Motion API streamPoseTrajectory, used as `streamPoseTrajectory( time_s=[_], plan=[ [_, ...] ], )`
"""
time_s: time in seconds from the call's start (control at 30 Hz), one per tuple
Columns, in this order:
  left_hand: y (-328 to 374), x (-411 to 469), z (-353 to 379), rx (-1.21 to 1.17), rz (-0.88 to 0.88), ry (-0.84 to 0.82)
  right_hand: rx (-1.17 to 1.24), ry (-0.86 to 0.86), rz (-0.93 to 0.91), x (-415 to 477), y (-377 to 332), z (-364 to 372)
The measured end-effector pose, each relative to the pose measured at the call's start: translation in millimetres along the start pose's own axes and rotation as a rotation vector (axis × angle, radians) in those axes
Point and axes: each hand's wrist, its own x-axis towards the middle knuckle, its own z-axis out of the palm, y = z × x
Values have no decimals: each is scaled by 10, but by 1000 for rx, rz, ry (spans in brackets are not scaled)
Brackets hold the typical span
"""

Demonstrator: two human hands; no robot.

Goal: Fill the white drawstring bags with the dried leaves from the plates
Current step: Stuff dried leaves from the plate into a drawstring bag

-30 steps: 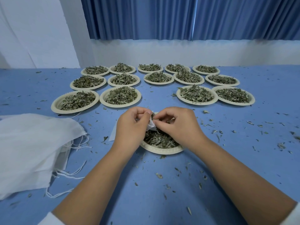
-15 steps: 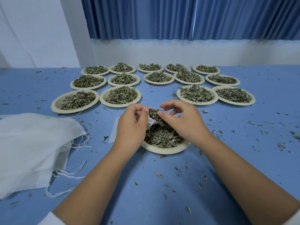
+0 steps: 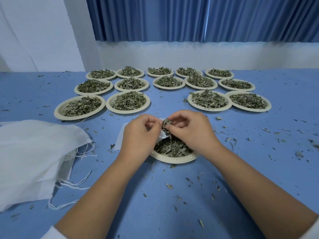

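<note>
A paper plate (image 3: 174,159) of dried leaves (image 3: 172,148) sits right in front of me on the blue table. My left hand (image 3: 138,137) grips a small white drawstring bag (image 3: 162,135) by its mouth, just above the plate. Most of that bag lies flat behind my left hand. My right hand (image 3: 191,130) pinches a clump of dried leaves (image 3: 166,123) against the bag's mouth. Several more plates heaped with leaves (image 3: 128,100) stand in rows farther back.
A pile of white drawstring bags (image 3: 34,157) with loose strings lies at the left. Leaf crumbs are scattered over the blue table (image 3: 259,161), mostly at the right. A white wall and blue curtain (image 3: 189,18) close off the far side.
My right hand lifted a clump of leaves off the plate and brought it up to the bag's mouth. My left hand stayed on the bag and raised it slightly.
</note>
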Motion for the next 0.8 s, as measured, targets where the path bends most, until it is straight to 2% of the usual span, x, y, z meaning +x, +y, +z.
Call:
streamPoseTrajectory(
  time_s=[0.27, 0.4, 0.47, 0.67, 0.8],
  plan=[
    [11, -4, 13, 7, 75, -5, -43, 17, -115, -23, -26, 49],
    [-10, -23, 30, 56, 147, -106, -160, 9, -93, -16, 2, 36],
    [-25, -24, 53, 74, 153, -105, -183, -21, -69, -21, 0, 24],
    [-40, 16, 38, 7, 79, -17, 103, -20, 25, -17, -80, -32],
    [-31, 0, 48, -18, 91, -31, 61, -18, -8, -26, -64, -9]
  ],
)
